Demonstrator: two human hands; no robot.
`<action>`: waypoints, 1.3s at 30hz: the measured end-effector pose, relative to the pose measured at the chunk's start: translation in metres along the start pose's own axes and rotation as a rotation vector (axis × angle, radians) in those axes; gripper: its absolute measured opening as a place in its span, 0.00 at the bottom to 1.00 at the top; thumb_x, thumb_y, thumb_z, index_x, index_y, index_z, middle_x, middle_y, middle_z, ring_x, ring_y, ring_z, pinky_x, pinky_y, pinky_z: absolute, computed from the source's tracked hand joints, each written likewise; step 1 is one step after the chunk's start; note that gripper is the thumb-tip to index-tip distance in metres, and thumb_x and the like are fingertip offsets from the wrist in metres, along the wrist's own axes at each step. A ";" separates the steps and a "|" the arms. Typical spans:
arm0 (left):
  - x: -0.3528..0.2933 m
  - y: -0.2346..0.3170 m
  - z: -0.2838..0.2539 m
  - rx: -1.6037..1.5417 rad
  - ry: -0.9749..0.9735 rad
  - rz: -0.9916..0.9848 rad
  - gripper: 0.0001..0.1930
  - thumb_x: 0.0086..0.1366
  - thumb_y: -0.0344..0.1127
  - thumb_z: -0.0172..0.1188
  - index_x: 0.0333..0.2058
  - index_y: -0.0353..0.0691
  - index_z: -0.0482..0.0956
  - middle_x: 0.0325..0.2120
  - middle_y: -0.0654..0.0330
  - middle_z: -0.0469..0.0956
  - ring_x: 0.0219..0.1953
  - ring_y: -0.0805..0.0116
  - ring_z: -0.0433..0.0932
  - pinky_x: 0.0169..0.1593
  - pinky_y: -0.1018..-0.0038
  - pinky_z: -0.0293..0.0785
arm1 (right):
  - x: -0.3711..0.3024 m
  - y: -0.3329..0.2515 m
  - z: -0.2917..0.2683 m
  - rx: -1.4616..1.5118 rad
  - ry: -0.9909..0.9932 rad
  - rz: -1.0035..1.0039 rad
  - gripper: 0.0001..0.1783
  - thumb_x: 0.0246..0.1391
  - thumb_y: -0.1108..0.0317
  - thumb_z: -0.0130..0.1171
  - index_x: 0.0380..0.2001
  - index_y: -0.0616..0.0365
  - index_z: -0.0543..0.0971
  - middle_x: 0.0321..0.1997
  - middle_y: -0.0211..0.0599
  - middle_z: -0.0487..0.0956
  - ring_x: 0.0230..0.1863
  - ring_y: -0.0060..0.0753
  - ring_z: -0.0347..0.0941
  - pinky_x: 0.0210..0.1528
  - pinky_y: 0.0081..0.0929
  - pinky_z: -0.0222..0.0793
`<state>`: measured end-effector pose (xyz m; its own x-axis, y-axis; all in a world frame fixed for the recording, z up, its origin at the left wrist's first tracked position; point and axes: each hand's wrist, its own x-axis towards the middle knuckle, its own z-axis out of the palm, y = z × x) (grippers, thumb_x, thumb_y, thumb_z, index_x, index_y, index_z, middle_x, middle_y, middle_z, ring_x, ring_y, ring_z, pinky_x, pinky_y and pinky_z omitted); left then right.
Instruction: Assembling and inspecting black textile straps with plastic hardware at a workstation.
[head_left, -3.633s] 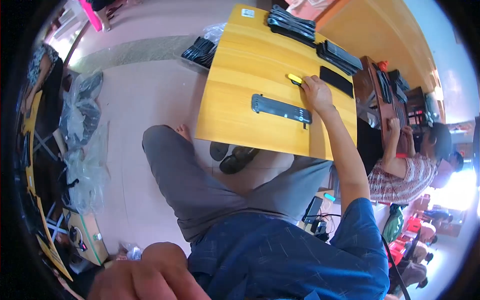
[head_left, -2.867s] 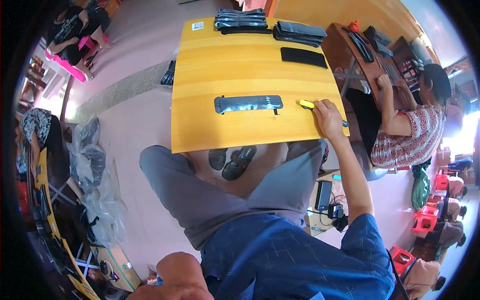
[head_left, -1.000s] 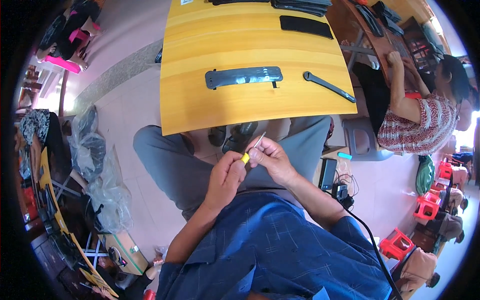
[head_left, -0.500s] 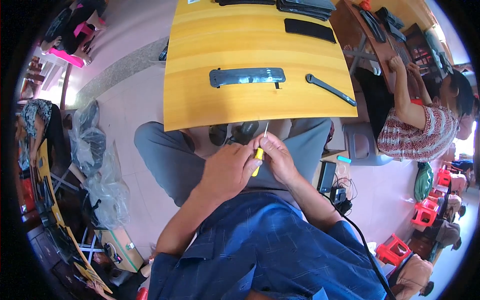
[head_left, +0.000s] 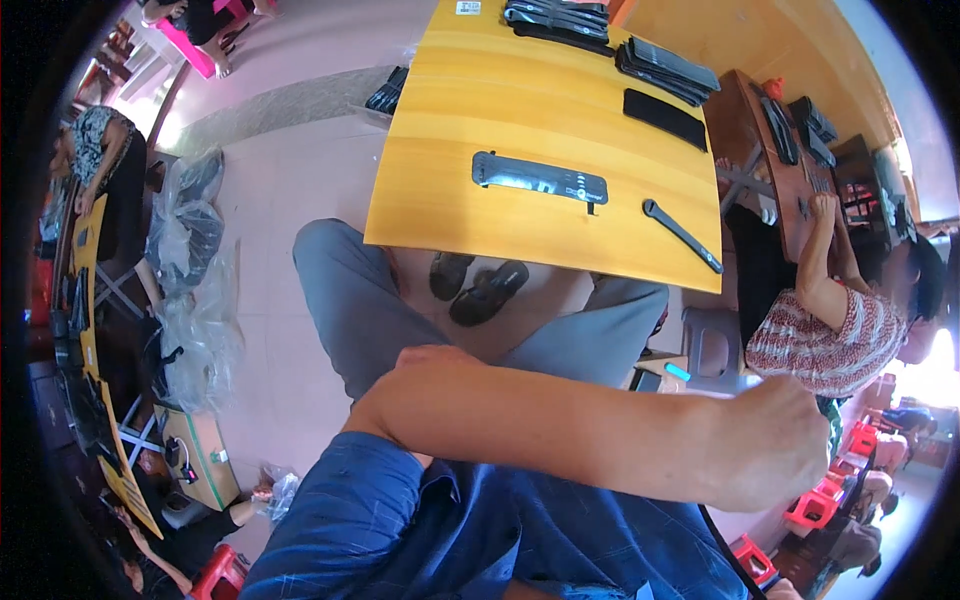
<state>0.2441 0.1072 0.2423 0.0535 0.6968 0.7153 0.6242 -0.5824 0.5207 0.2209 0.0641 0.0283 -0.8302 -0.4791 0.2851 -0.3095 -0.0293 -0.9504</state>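
My left forearm crosses my lap to the right. At its end my left hand (head_left: 770,445) is curled into a fist beside the stool area at my right. Its fingertips face away, so anything inside them is hidden. By the left elbow a rounded patch of skin (head_left: 432,354) looks like part of my right hand, whose fingers are covered by the forearm. No screwdriver shows. On the yellow table (head_left: 440,215) before me lie a dark, shiny flat strap (head_left: 540,179) with a small tab and a narrow black strap (head_left: 683,236) with a rounded end.
Stacks of black flat pieces (head_left: 665,72) and a single black pad (head_left: 665,119) lie at the table's far right. A person in a patterned top (head_left: 835,325) works at a brown table on the right. Clear plastic bags (head_left: 195,300) lie on the floor at left.
My hands no longer meet over my lap around the yellow screwdriver. The left arm has swung across to the right, and the screwdriver is out of sight. The view has shifted.
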 end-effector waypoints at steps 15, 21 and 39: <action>-0.025 0.000 0.047 -0.042 -0.399 0.051 0.07 0.47 0.33 0.65 0.24 0.36 0.86 0.23 0.50 0.84 0.30 0.55 0.86 0.31 0.59 0.78 | -0.018 -0.001 -0.014 0.099 0.009 0.102 0.10 0.69 0.65 0.52 0.41 0.59 0.80 0.39 0.30 0.80 0.46 0.27 0.75 0.50 0.27 0.70; -0.034 0.004 0.052 -0.025 -0.410 0.044 0.07 0.47 0.33 0.66 0.25 0.37 0.87 0.24 0.50 0.85 0.30 0.56 0.86 0.31 0.60 0.78 | -0.022 -0.002 -0.012 0.142 0.027 0.137 0.10 0.69 0.65 0.53 0.41 0.59 0.80 0.39 0.30 0.80 0.46 0.27 0.75 0.50 0.27 0.70; -0.037 0.002 0.050 0.030 -0.527 0.013 0.07 0.51 0.32 0.65 0.28 0.38 0.88 0.27 0.53 0.86 0.34 0.58 0.86 0.33 0.62 0.79 | -0.028 -0.001 -0.009 0.302 0.065 0.225 0.10 0.69 0.65 0.54 0.42 0.60 0.80 0.41 0.30 0.80 0.46 0.26 0.75 0.51 0.27 0.71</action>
<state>0.2827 0.1011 0.1941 0.4412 0.8100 0.3862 0.6422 -0.5856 0.4945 0.2400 0.0851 0.0223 -0.8926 -0.4463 0.0636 0.0258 -0.1914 -0.9812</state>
